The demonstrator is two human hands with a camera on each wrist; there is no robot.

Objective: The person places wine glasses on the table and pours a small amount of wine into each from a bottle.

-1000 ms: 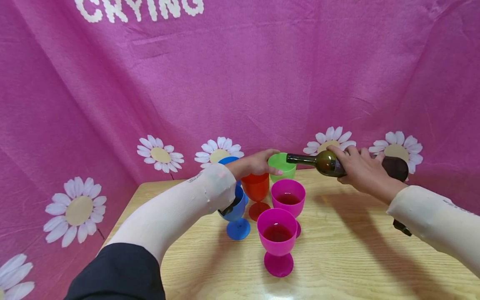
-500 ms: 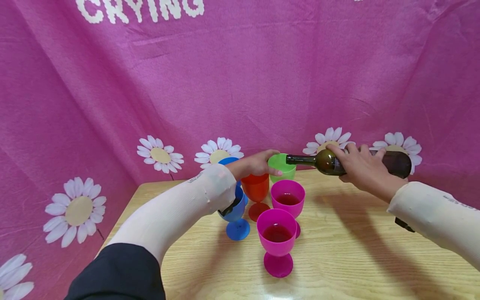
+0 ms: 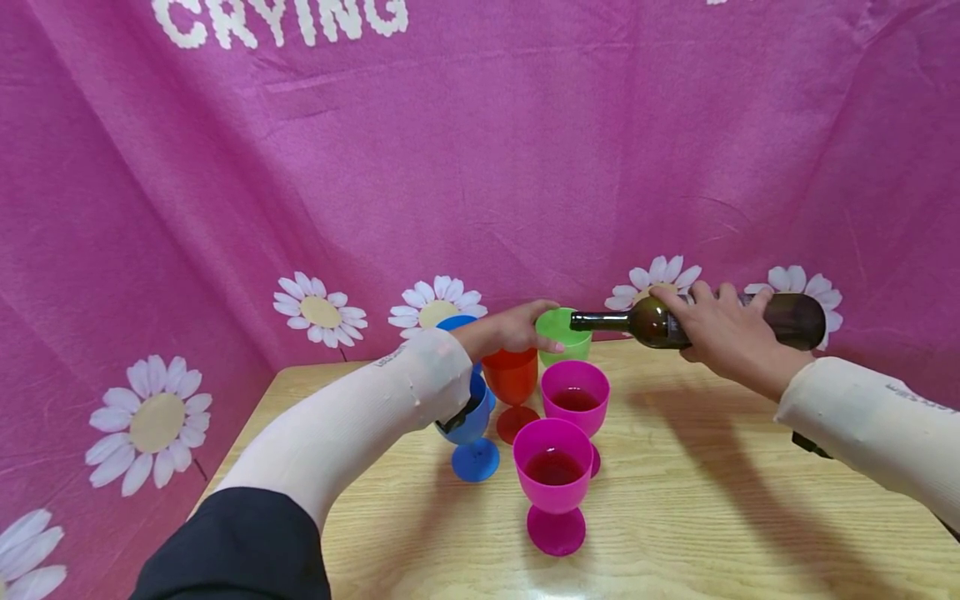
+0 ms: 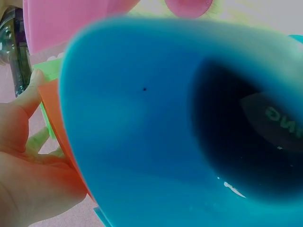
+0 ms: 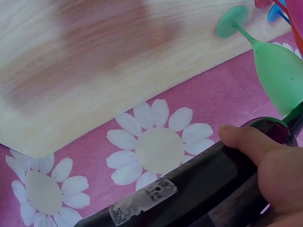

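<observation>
My left hand (image 3: 517, 326) holds the bowl of a green goblet (image 3: 564, 352) at the back of the group, thumb and fingers on either side of it. My right hand (image 3: 731, 337) grips a dark wine bottle (image 3: 799, 322) around its body from above. The bottle lies almost level in the air, its mouth at the green goblet's rim. Whether liquid is flowing cannot be seen. In the right wrist view the green goblet (image 5: 279, 71) stands upright on its foot, and the bottle (image 5: 199, 184) carries a small pale label.
Two pink goblets (image 3: 553, 492) with red liquid stand in front on the wooden table (image 3: 675, 500). An orange-red goblet (image 3: 513, 383) and blue goblets (image 3: 476, 458) stand under my left forearm. The near blue goblet (image 4: 123, 118) contains dark liquid. A pink daisy-print cloth (image 3: 525, 167) hangs behind.
The bottle's base has risen slightly, bringing it nearer level, and its mouth has dipped a little at the green goblet. My left hand and the goblets stay in place.
</observation>
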